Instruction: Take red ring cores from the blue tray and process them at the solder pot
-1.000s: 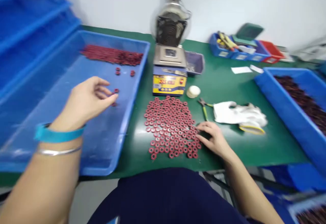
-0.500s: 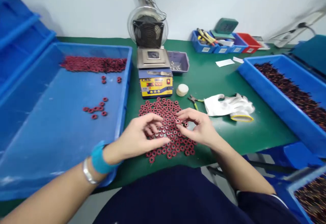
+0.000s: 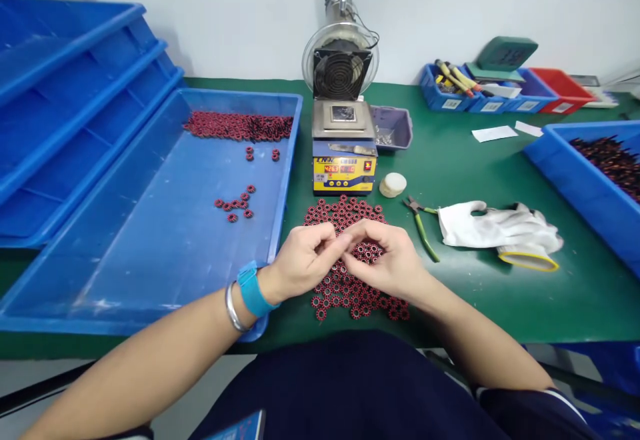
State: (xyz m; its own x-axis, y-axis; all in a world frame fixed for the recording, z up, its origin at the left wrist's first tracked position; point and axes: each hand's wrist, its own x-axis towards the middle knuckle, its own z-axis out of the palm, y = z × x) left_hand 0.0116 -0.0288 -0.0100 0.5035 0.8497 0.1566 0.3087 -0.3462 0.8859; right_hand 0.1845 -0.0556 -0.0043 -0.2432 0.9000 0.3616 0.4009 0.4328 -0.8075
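Small red toothed rings (image 3: pixel 346 291) lie before the blue-and-yellow box-shaped metal unit (image 3: pixel 343 172). Above them, left hand (image 3: pixel 304 263) and right hand (image 3: pixel 393 260) meet, fingertips drawn together; what they grip, I cannot tell. Left of the unit, a blue rectangular plastic tray (image 3: pixel 150 247) holds similar rings (image 3: pixel 235 127).

Left grip (image 3: pixel 306 263), right grip (image 3: pixel 393 260), touching, both curled

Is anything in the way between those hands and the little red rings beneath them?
Nothing visible is: the left hand and right hand are close together over the red rings. The yellow-fronted machine stands behind the rings and the pliers lie to the right, both clear.
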